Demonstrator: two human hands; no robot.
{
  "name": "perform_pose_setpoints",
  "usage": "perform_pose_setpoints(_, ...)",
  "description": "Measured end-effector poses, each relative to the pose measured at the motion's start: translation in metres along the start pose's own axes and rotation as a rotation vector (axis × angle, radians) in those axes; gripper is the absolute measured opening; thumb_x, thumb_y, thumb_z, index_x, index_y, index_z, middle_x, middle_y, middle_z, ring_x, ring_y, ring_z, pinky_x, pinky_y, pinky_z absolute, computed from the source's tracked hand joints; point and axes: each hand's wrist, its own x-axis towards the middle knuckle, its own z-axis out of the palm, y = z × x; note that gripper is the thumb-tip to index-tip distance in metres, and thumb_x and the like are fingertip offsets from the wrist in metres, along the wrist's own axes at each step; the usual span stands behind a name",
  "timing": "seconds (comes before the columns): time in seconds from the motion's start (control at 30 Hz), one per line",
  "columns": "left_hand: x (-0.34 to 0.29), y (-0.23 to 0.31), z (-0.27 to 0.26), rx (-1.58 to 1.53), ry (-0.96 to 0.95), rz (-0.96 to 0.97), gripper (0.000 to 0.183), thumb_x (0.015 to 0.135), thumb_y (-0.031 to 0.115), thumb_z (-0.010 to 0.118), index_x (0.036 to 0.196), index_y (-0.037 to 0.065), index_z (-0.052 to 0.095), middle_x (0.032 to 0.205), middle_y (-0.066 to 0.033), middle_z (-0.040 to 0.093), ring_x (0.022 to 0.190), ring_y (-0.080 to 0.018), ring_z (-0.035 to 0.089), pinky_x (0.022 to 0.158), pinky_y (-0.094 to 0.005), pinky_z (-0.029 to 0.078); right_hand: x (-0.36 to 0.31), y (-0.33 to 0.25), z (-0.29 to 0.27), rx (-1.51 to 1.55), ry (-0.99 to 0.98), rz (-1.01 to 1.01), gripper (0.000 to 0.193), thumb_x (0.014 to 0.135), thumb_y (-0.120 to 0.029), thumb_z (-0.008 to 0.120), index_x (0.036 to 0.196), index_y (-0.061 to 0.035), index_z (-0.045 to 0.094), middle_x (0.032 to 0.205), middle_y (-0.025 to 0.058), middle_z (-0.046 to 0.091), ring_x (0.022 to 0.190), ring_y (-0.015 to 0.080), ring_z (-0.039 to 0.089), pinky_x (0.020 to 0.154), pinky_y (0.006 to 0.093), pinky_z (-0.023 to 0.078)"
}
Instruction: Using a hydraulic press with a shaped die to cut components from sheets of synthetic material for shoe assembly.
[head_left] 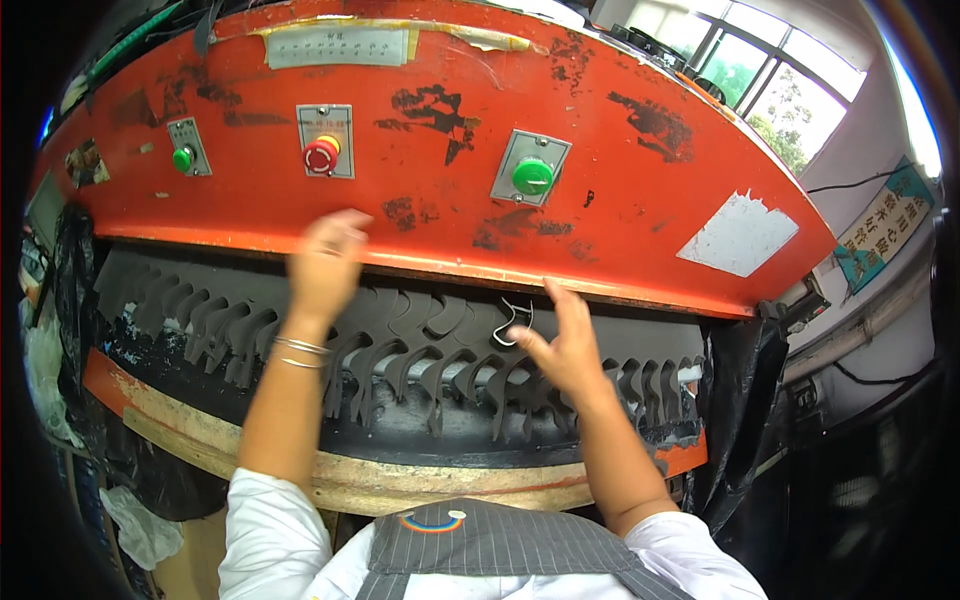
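The grey sheet (468, 322) looks matt, the orange panel (430, 185) scuffed metal

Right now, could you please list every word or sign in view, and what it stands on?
White printed paper strip on the red metal panel: too small to read.
Left grey metal plate, small round green button: too small.
Middle grey metal plate, red mushroom-shaped button: blurred.
Right grey metal plate, large round green button: no readable print.
Teal-and-yellow banner, far right: large characters, not copied here.

Both hands (328, 255) (568, 340) hover over dark sheeting (645, 337), facing a red panel (440, 225).
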Motion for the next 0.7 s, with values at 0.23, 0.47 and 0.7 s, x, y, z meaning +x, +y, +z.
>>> perform_pose_setpoints(0.23, 0.113, -0.014, -0.178, 0.681, 0.769, 0.256, 0.069, 0.099, 0.039, 0.042, 0.147, -0.005, 0.018, 0.151, -0.0270, 0.021, 0.140, -0.0379, 0.020, 0.113, -0.0441, 0.020, 0.121, -0.090, -0.030, 0.191, 0.275, -0.117, 0.057, 0.078, -0.024, 0.077, 0.121, -0.0020, 0.047, 0.092, 0.0096, 0.056, 0.073, 0.0208, 0.056, 0.066, 0.0338, 0.049)
perform_pose_setpoints(0.47, 0.073, -0.015, -0.188, 0.825, 0.564, 0.069, 0.081, 0.097, 0.044, 0.043, 0.147, -0.008, 0.005, 0.153, -0.0297, 0.010, 0.144, -0.0402, 0.010, 0.117, -0.0469, 0.009, 0.085, -0.076, 0.009, 0.367, 0.360, 0.007, 0.059, 0.080, -0.020, 0.077, 0.126, -0.0023, 0.044, 0.096, 0.0066, 0.049, 0.078, 0.0159, 0.047, 0.072, 0.0277, 0.045)
perform_pose_setpoints(0.7, -0.134, 0.058, -0.061, 0.350, -0.268, -0.002, 0.020, 0.081, 0.022, 0.065, 0.091, 0.005, 0.068, 0.094, -0.0110, 0.066, 0.095, -0.0309, 0.060, 0.088, -0.0419, 0.045, -0.084, -0.092, 0.009, 0.270, -0.495, 0.190, 0.081, 0.074, -0.020, 0.079, 0.141, -0.0031, 0.036, 0.094, 0.0112, 0.056, 0.063, 0.0177, 0.054, 0.061, 0.0303, 0.049)
